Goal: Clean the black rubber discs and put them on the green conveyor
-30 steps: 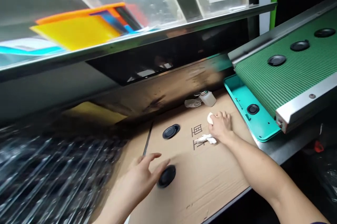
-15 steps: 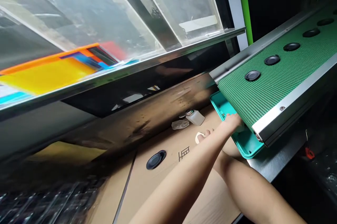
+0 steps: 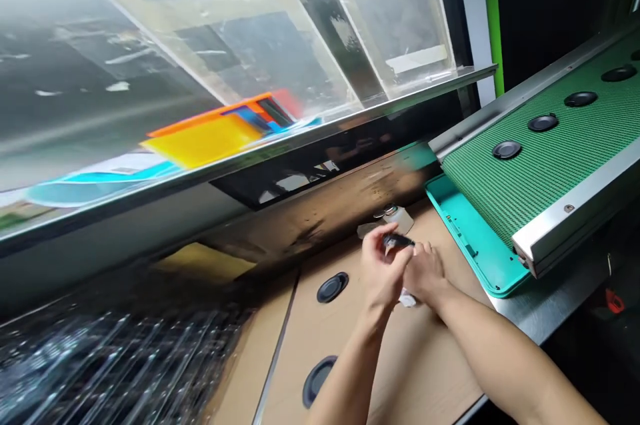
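Left hand [image 3: 383,272], fingers [image 3: 385,238] pinched on black rubber disc [image 3: 399,240], mid-frame. Right hand [image 3: 425,273] just beside, grip unclear, above white cloth [image 3: 407,299]. Open cardboard [image 3: 420,372] below; teal tray [image 3: 473,238] right.

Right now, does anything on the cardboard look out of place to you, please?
One black disc and a second black disc lie loose on the cardboard, apart from the tidy row on the green belt, so they look stray.
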The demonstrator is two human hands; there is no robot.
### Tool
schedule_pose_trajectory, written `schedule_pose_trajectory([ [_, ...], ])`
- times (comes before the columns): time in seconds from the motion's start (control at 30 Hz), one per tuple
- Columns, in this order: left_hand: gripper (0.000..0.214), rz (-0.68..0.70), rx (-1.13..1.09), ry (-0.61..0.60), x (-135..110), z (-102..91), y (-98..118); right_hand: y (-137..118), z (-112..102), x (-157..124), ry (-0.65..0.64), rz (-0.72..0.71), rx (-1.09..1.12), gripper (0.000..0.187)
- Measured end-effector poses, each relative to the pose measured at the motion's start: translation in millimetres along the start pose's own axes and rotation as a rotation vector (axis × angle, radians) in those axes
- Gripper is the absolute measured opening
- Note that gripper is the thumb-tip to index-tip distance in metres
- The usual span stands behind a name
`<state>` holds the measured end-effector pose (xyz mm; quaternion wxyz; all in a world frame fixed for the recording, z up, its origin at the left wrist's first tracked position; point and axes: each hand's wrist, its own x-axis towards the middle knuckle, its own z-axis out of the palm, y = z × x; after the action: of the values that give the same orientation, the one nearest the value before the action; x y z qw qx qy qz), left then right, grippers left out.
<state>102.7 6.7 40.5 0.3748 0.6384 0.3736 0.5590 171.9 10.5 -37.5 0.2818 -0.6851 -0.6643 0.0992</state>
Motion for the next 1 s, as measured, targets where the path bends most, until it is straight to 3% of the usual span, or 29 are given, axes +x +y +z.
schedule_pose_trajectory([
  [0.13,0.025,-0.581,-0.498,0.077,-33,-71.1,-27,6,1,0,0.037,-0.007,-0.032,0.025],
  [0.23,0.017,-0.749,-0.675,0.107,-41,-95.8,-44,11,-3,4,0.140,-0.015,-0.019,0.030],
  [0.33,0.018,-0.759,-0.777,0.120,-37,-101.1,-55,8,-11,7,0.310,-0.078,0.082,0.036],
  [0.43,0.023,-0.754,-0.854,0.098,-32,-99.2,-62,-9,-16,1,0.408,-0.251,0.217,0.038],
  [0.53,0.024,-0.745,-0.899,0.107,-30,-96.5,-65,-30,-13,-14,0.345,-0.451,0.272,0.037],
  [0.63,0.026,-0.692,-0.947,0.178,-31,-95.3,-66,-43,-5,-28,0.203,-0.546,0.220,0.037],
  [0.7,0.031,-0.661,-1.005,0.164,-32,-95.5,-65,-43,-1,-30,0.163,-0.537,0.169,0.038],
  [0.83,0.031,-0.677,-1.052,-0.006,-32,-94.5,-63,-37,1,-25,0.250,-0.430,0.101,0.039],
  [1.0,0.035,-0.731,-1.110,0.064,-34,-93.0,-62,-49,3,-35,0.175,-0.508,0.063,0.040],
])
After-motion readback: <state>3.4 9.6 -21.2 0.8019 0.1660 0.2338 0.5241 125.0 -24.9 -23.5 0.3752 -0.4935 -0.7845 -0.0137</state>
